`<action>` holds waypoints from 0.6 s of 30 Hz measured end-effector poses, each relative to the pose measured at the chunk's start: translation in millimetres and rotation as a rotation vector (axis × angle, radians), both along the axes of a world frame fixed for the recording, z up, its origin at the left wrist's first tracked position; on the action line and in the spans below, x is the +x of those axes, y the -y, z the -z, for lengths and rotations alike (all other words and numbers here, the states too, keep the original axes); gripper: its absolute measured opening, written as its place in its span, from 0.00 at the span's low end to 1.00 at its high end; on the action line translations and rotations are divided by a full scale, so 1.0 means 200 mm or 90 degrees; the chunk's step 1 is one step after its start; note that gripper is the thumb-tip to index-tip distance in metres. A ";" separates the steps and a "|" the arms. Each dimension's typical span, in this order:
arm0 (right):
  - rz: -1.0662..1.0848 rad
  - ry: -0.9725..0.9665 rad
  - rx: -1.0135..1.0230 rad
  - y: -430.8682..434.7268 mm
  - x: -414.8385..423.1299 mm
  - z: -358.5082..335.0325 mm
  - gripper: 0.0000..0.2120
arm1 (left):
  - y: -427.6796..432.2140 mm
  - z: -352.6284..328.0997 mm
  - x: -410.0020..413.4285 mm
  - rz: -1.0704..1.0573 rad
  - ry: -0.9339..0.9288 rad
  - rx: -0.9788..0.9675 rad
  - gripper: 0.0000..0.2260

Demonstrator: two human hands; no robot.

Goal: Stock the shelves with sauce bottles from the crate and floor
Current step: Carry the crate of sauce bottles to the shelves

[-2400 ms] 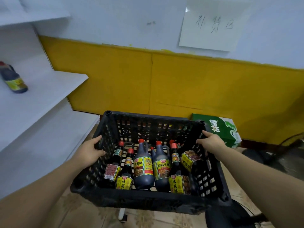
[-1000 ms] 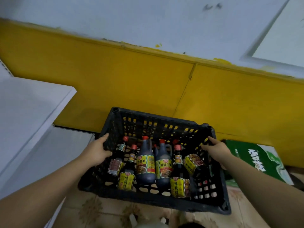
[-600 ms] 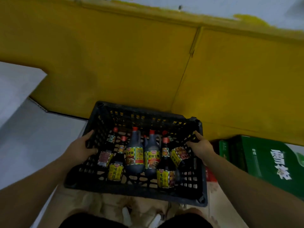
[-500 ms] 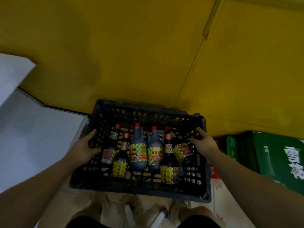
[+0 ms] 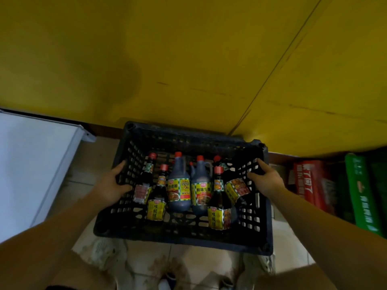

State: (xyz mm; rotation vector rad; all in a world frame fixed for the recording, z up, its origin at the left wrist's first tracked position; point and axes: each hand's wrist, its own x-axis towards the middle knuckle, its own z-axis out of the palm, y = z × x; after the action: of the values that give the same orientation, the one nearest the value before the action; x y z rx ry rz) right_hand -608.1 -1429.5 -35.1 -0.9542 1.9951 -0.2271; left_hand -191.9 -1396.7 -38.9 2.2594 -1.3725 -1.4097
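I see the black crate [image 5: 184, 231] low in the centre of view, above the tiled floor [image 5: 88, 164]; whether it touches the floor I cannot tell. It holds seven dark sauce bottles [image 5: 179, 185] with red caps. Six stand upright; the seventh, at 3 o'clock within the crate, lies tilted against the right wall. My left hand [image 5: 112, 188] is at the crate's 9 o'clock wall, fingers [image 5: 120, 165] clamped over the rim with the thumb inside. My right hand [image 5: 265, 182] is at the 3 o'clock wall, fingers closed on the rim likewise. A yellow wall [image 5: 188, 59] fills 12 o'clock. A white shelf [image 5: 31, 164] sits at 9 o'clock. Red and green cartons [image 5: 356, 191] stand at 3 o'clock, near the crate.
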 end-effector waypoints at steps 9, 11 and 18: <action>0.003 0.003 -0.029 0.12 0.01 0.43 0.33 | 0.10 0.43 0.01 0.010 0.039 -0.005 0.37; 0.002 -0.006 -0.042 0.15 0.02 0.47 0.33 | 0.11 0.48 0.01 -0.006 0.038 -0.027 0.36; -0.029 -0.008 -0.005 0.18 0.05 0.44 0.34 | 0.17 0.44 0.05 0.057 0.030 0.048 0.37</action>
State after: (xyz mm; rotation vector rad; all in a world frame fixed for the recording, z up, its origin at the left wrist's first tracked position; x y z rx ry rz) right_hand -599.0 -1465.2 -123.9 -1.0075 1.9835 -0.2046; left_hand -182.5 -1429.7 -127.4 2.3201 -1.4754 -1.4683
